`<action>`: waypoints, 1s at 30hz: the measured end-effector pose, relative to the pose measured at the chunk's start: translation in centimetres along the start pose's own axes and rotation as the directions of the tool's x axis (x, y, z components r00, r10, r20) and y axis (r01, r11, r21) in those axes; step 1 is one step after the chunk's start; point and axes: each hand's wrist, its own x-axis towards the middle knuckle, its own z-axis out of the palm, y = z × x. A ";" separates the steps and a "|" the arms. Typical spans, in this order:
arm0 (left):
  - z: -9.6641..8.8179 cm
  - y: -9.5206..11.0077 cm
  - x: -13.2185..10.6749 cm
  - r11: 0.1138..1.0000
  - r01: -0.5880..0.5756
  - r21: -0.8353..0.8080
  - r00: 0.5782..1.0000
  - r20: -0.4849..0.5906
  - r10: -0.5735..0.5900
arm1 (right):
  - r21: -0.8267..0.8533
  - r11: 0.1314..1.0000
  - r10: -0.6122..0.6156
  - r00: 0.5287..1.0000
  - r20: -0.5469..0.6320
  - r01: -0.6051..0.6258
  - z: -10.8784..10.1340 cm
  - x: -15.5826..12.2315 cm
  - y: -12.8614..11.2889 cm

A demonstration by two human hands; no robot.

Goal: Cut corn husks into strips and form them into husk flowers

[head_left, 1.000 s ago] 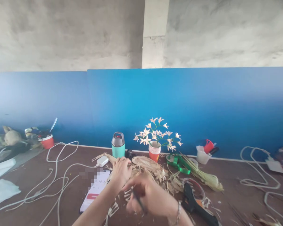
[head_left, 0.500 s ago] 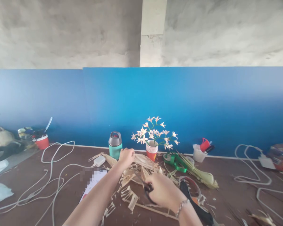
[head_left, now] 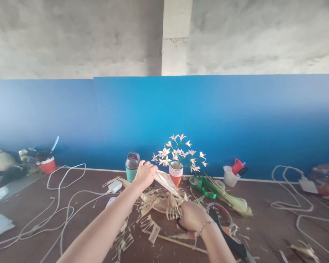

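Note:
My left hand (head_left: 146, 174) is closed on one end of a pale dried corn husk (head_left: 166, 180), lifted off the pile and slanting down to the right. My right hand (head_left: 193, 217) is wrapped around scissors (head_left: 181, 225); a dark handle loop shows, while the blades are hard to make out. Beneath both hands lies a heap of husk pieces (head_left: 148, 204), some with fringed cuts. Just behind the husk stands a stack of red and white paper cups (head_left: 176, 174) holding pale star-shaped flowers (head_left: 178, 153) on green stems.
A teal flask (head_left: 131, 173) stands behind my left hand. Green ribbon (head_left: 208, 188) and a bundle of pale green husk (head_left: 235, 201) lie right of the cups. A black-handled tool (head_left: 230, 241) lies by my right wrist. White cables (head_left: 63, 204) loop at left.
My left hand has raised the corn husk from the pile. My right hand has moved slightly right with the scissors. My left forearm now covers most of the phone.

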 end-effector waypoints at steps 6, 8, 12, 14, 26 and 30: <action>-1.7 0.5 0.1 0.995 -0.088 0.040 0.995 -0.052 0.090 | -0.011 1.000 0.015 0.983 0.181 -0.013 -1.1 -0.5 -0.3; -2.0 0.6 0.0 0.993 -0.110 0.043 0.992 -0.060 0.113 | 0.047 0.999 0.000 0.975 0.221 -0.011 -1.8 -0.9 -0.3; -2.7 0.7 -0.2 0.985 -0.153 0.084 0.984 -0.079 0.160 | 0.092 0.994 0.026 0.964 0.263 -0.053 -3.2 -1.4 -0.1; -3.2 0.6 -0.3 0.978 -0.174 0.112 0.977 -0.107 0.186 | 0.060 0.995 0.059 0.974 0.221 -0.074 -3.5 -1.4 -0.1; -6.1 -1.0 -3.7 0.995 0.069 0.068 0.954 -0.298 -0.046 | 0.387 0.920 -0.224 0.897 0.382 0.064 -2.8 -2.6 -2.8; -5.7 -1.7 -6.8 0.928 0.336 -0.162 0.869 -0.327 -0.372 | 0.724 0.690 -0.419 0.813 0.403 -0.003 -1.3 -4.9 -6.8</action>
